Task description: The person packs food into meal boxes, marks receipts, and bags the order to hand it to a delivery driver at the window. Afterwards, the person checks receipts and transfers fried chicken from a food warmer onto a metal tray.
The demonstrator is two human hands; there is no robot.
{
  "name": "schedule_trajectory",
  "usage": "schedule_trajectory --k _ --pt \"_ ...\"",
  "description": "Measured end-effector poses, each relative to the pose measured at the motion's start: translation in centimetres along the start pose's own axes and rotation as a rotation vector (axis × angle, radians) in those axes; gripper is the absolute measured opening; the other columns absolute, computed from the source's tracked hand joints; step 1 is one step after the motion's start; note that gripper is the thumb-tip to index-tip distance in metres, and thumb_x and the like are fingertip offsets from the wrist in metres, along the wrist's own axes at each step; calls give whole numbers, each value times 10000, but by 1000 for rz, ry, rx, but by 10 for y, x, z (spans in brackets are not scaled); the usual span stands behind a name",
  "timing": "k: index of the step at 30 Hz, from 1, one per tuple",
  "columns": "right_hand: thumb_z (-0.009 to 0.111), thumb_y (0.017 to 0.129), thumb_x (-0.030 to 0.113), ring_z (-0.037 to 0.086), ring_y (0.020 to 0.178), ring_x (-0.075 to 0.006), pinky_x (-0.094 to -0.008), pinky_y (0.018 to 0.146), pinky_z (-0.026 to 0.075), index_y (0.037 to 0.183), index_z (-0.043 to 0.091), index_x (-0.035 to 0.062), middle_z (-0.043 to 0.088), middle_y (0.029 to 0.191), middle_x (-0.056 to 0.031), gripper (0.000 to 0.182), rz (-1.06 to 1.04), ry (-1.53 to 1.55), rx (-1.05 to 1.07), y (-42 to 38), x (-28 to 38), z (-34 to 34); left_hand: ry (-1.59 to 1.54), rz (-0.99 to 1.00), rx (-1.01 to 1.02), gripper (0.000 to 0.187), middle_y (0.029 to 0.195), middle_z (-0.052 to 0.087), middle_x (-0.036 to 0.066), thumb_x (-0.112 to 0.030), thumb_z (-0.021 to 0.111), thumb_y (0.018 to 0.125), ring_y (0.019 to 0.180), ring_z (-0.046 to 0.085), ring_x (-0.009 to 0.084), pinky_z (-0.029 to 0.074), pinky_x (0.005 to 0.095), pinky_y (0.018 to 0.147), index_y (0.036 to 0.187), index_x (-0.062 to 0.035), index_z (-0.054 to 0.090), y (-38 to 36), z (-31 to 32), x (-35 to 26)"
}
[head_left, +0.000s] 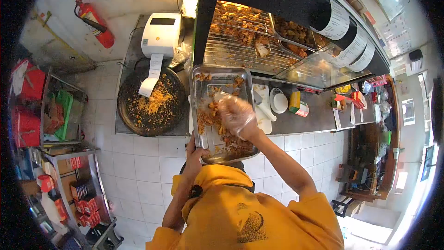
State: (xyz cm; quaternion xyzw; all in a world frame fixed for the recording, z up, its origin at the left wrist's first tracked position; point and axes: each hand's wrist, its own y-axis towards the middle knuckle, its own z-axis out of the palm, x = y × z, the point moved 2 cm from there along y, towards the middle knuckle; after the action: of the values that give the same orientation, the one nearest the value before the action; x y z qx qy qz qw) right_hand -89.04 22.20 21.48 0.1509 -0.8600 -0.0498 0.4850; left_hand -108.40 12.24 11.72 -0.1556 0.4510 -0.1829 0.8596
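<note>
My left hand (200, 154) grips the near left corner of a rectangular metal tray (248, 88), fingers wrapped round its rim. Brown fried crumbs and small crispy bits (210, 118) are scattered over the tray's bottom, thicker toward the middle and the near right side. My right hand (238, 116), in a clear plastic glove, is over the tray among the bits. Motion smears its fingers, so whether they hold anything is not visible. Behind the tray stands a lit display cabinet with fried pieces (236, 25) on a wire rack (222, 48).
Left of the tray, a round dark pan (134, 122) holds orange crumbs, with paper from a white label printer (161, 34) hanging over it. On the counter to the right are a white round container (279, 101) and a yellow-green box (296, 102). Shelves (76, 153) stand left.
</note>
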Motion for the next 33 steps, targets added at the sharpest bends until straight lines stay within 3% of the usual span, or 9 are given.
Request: schedule_trajectory --k 8,11,16,22,24,26,29,30,33 --pt "463 1015 417 658 806 -180 -266 613 564 1180 634 34 684 995 -103 450 683 1674 102 17 -15 -25 0 107 130 779 1297 572 93 -131 552 852 987 593 176 519 360 833 1579 -115 272 11 -9 12" --pt "441 1031 403 609 713 -130 -227 554 533 1222 600 18 653 896 -50 459 691 1169 -114 19 23 -15 -68 99 92 780 1326 556 108 -122 550 846 1001 608 192 524 358 828 1578 -123 277 14 -12 20" --pt "492 1024 320 547 573 -66 -120 328 377 1101 593 27 639 960 -135 319 731 1810 46 13 22 -7 222 267 7 787 1395 514 120 -71 581 828 1093 600 231 541 376 841 1563 -115 303 27 -55 68" --pt "577 983 277 501 518 -61 -162 382 402 999 612 72 622 782 -53 209 784 1546 -128 29 50 -14 -6 79 86 808 1472 397 127 20 572 827 1252 484 286 523 415 913 1567 -129 287 28 -50 52" --pt "586 981 287 525 526 -74 -181 419 441 995 614 73 634 800 -58 216 679 1549 -64 38 25 -22 -20 -82 -212 816 1400 480 131 45 551 837 1142 563 264 529 424 905 1577 -125 250 10 -19 8" --pt "587 959 348 611 707 -162 -278 589 517 1037 643 28 642 841 -21 334 172 870 -363 72 5 -70 39 -13 -92 807 1303 546 121 13 553 858 1042 592 239 527 419 900 1583 -115 223 27 -72 59" --pt "566 965 349 591 726 -192 -303 599 500 1030 635 44 623 867 -27 320 169 1326 -662 117 15 -157 45 -23 -31 813 1236 585 101 -23 569 854 995 599 215 516 405 904 1584 -110 222 41 -92 74" --pt "554 973 393 551 598 -179 -287 487 451 937 625 79 583 709 -22 324 120 1242 -1174 146 -2 -178 27 -45 -36 818 1226 588 93 -33 576 847 996 595 210 510 400 907 1583 -111 228 41 -91 74" --pt "553 957 357 424 475 -172 -281 408 335 816 541 125 469 588 -42 272 -83 897 -1165 166 -60 -222 -24 -81 -82 836 1210 592 75 -60 597 824 1010 586 198 495 387 918 1581 -110 245 26 -87 72"
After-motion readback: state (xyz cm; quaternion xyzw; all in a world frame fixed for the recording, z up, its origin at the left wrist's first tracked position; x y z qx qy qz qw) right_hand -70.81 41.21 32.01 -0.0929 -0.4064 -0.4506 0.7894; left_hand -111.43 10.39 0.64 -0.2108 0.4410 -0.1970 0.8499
